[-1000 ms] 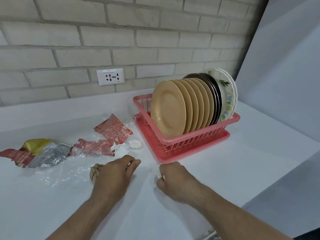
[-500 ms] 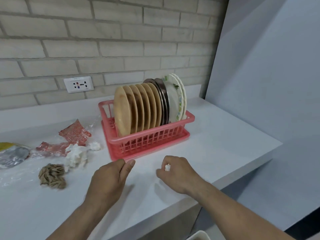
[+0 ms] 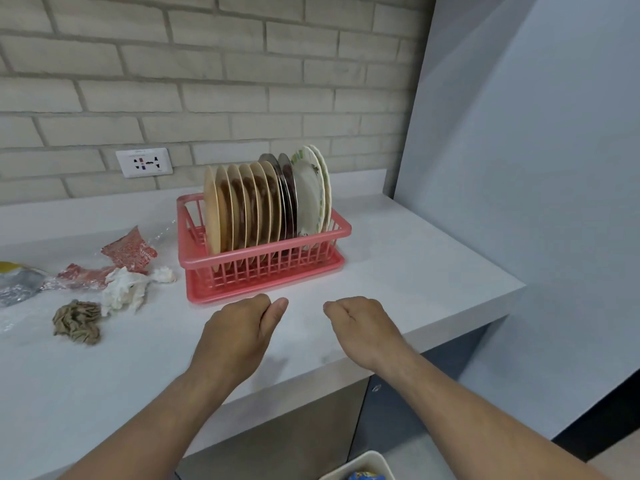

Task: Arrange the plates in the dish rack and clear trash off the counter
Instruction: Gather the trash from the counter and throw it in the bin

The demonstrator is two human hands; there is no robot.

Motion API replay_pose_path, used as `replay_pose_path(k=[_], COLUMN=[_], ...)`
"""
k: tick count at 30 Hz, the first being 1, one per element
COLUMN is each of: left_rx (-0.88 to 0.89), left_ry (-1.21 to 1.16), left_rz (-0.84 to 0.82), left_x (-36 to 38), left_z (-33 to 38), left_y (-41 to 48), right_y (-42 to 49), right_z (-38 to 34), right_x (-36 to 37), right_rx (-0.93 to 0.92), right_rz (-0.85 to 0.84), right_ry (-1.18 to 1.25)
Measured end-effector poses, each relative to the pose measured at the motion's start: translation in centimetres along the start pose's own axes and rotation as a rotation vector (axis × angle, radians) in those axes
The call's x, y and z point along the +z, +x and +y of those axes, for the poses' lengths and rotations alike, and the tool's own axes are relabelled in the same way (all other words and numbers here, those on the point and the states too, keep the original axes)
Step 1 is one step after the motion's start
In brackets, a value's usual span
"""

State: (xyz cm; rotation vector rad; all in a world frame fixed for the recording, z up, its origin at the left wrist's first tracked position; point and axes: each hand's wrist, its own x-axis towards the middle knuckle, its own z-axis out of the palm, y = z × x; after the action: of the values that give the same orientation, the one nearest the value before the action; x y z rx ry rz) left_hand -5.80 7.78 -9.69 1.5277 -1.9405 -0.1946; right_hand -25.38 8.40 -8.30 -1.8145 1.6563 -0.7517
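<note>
1. Grip: L hand [image 3: 242, 330] hovers palm-down at 6 o'clock of the rack [image 3: 263, 259], fingers curled under, thumb out. R hand [image 3: 360, 323] is near it at its 3 o'clock, curled in a loose fist. Palms are hidden, so can't tell if either holds anything.
2. Task things: plates [image 3: 263, 202] stand on edge in the rack, packed close; that half looks done. Trash lies on the counter [image 3: 415, 265] at 9–10 o'clock of the hands: red wrapper [image 3: 128, 251], tissue [image 3: 123, 291], brown wad [image 3: 78, 322], and a foil pack [image 3: 17, 284] cut off by the view's edge.
3. Risk: if the R fist does hold a scrap, slack fingers drop it back on the counter. The bin [image 3: 367, 459] sits at 5 o'clock, below the counter edge, w/ only a corner in view. A blind toss prob misses.
4. Risk: the tissue touches the wrapper and a bit of it lies just beside the rack's front-left corner. A fast L-hand sweep could bump the rack and rattle the plates.
5. Risk: wad & tissue look light and crumpled, so one big grab may shed bits. The foil pack is prob slippery.
6. Around: outlet [image 3: 143, 162] on the brick wall at 10 o'clock of the rack, cabinet [image 3: 294, 427] under the counter. No obstacle seen btw L hand & wad. The rack blocks reach to the wall at 12.
</note>
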Motion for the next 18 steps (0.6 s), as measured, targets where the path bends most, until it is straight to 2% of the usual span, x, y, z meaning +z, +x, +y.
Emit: replay_pose_path(k=[6,9,13,15,18], left_rx=[-0.036,-0.075,-0.115,-0.081,-0.02], left_ry=[-0.127,-0.222,-0.228,-0.223,-0.172], left_rz=[-0.095,-0.263,-0.452,-0.525,-0.585], left_x=[0.3,1.4,3.4,4.5,6.9], left_z=[0.6,0.5,1.2,2.1,3.2], left_y=[-1.2,-2.2,-3.9,-4.8,-6.5], right_y=[-1.7,-2.9,-4.4,-4.9,-5.8], right_z=[0.8,2.3,5.6,7.8,11.9], right_x=[0.1,0.0,-0.2,-0.5,-0.7], right_rx=[0.071,0.163,0.223,0.221,0.204], right_rz=[-0.154,-0.209,-0.217,-0.211,-0.302], right_ry=[0.135,0.179,0.176,0.15,0.019])
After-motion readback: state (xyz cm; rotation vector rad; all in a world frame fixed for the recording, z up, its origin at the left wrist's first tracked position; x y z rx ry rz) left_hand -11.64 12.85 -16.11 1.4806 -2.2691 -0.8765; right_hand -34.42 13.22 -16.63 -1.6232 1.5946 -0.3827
